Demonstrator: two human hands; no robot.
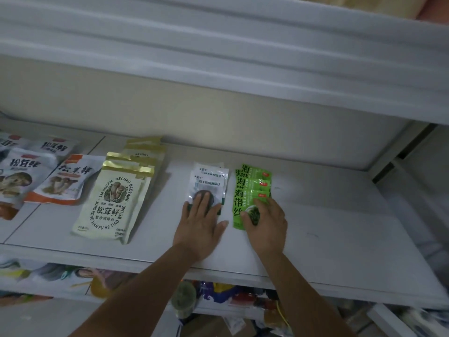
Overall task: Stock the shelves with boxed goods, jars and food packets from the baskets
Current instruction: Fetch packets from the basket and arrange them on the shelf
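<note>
Your left hand (200, 222) presses flat on the white packets (210, 181), your right hand (267, 227) rests loosely bent on the green packets (245, 188) beside it; nudge both stacks square.

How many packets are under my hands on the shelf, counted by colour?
Green packets: 3, under the right hand
White packets: 3, under the left hand
Total: 6
</note>
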